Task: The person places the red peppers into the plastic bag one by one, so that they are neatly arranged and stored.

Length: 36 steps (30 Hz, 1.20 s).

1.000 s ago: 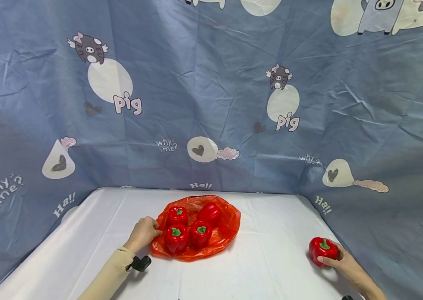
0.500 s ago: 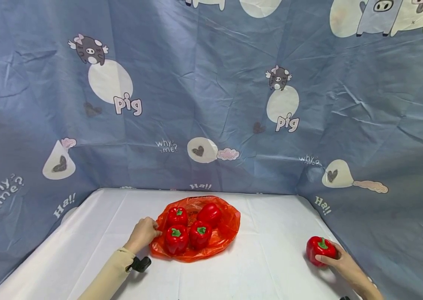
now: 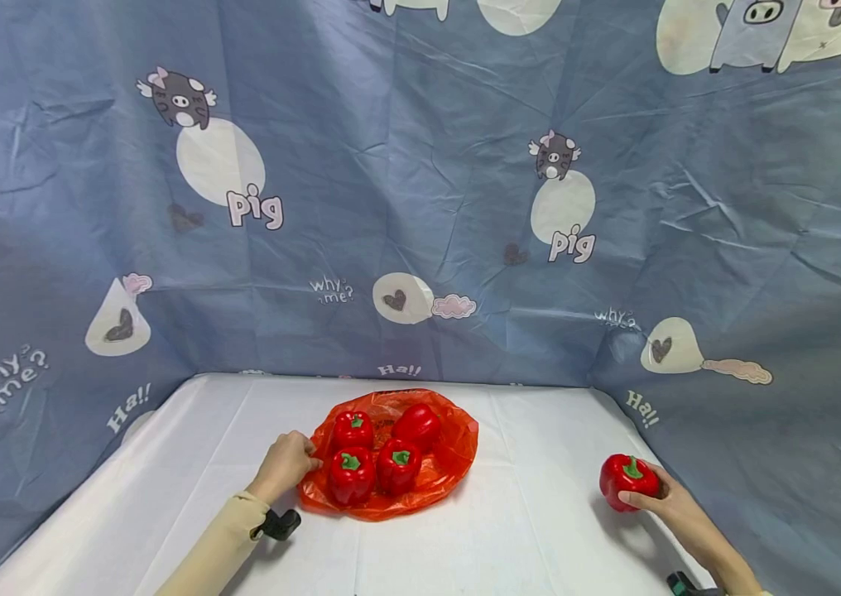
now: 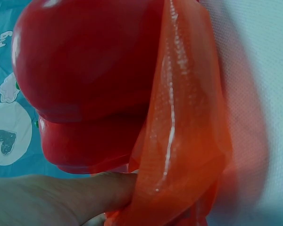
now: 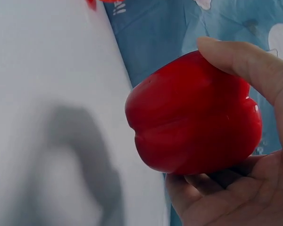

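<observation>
At the right of the head view, my right hand [image 3: 662, 494] grips a red bell pepper [image 3: 625, 480] with a green stem. The right wrist view shows the thumb over one side of this pepper [image 5: 193, 117] and fingers under the other, with a shadow on the white cloth. My left hand [image 3: 288, 465] pinches the left edge of an orange-red plastic bag [image 3: 439, 476]. Several red bell peppers [image 3: 351, 478] sit in the spread bag. In the left wrist view the thumb [image 4: 108, 190] meets the bag's raised edge [image 4: 184, 117], beside two peppers.
A white cloth [image 3: 525, 497] covers the table. Blue fabric [image 3: 406, 207] printed with cartoon pigs hangs behind and along both sides. Black wrist cameras are strapped at the left wrist [image 3: 279, 525] and right wrist [image 3: 681, 584].
My right hand has lifted the bell pepper off the cloth and brought it slightly left and away from me. The left hand and the bag have stayed in place.
</observation>
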Each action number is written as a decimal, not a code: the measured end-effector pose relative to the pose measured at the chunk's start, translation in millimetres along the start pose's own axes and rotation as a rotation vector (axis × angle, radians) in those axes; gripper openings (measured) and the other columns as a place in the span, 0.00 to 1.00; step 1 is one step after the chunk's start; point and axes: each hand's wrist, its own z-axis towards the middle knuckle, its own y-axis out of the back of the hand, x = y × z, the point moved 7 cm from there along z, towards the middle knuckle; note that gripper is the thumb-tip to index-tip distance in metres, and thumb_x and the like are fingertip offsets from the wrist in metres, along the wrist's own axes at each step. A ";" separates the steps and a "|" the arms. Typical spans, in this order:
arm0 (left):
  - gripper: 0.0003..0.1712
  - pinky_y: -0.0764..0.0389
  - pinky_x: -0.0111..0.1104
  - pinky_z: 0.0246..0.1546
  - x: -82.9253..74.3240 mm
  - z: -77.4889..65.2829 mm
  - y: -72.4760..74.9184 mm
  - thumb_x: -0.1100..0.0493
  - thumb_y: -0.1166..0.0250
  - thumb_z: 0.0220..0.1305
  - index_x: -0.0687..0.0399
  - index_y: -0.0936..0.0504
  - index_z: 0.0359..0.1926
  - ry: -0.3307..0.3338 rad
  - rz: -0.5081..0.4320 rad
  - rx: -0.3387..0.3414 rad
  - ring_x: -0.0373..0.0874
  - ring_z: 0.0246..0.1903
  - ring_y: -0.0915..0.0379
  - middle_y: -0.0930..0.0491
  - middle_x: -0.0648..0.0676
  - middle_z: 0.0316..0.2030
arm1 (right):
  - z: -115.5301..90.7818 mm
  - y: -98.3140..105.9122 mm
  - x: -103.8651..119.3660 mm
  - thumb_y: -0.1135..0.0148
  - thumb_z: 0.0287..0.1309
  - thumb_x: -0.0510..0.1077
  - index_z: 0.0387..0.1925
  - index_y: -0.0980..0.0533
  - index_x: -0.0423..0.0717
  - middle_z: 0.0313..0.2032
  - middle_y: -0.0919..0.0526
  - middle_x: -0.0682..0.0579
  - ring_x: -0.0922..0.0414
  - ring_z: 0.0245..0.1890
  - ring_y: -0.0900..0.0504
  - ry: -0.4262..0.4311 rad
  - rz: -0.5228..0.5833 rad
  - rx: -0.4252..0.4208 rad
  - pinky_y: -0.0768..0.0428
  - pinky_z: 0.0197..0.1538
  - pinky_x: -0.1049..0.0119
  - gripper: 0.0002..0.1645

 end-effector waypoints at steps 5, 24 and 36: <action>0.25 0.45 0.28 0.18 2.1 0.7 -1.3 0.70 0.28 0.47 0.52 0.36 0.10 0.022 -0.005 0.013 0.38 0.15 0.45 0.44 0.45 0.11 | 3.4 -10.4 22.1 0.37 0.58 0.58 0.71 0.54 0.38 0.68 0.42 0.32 0.39 0.64 0.36 0.062 0.031 0.012 0.28 0.60 0.46 0.53; 0.23 0.43 0.28 0.18 0.2 0.7 -1.5 0.70 0.29 0.48 0.55 0.34 0.10 0.041 -0.007 0.017 0.39 0.15 0.44 0.44 0.46 0.11 | 22.7 -80.0 118.1 0.30 0.51 0.48 0.67 0.40 0.46 0.59 0.26 0.42 0.50 0.57 0.26 0.304 0.142 0.127 0.24 0.54 0.60 0.44; 0.22 0.41 0.29 0.19 0.7 0.5 -1.0 0.70 0.29 0.48 0.55 0.33 0.11 0.038 0.006 0.014 0.39 0.16 0.43 0.42 0.46 0.11 | 29.7 -131.3 163.5 0.27 0.48 0.48 0.64 0.36 0.51 0.55 0.23 0.47 0.53 0.54 0.23 0.377 0.162 0.196 0.23 0.54 0.61 0.42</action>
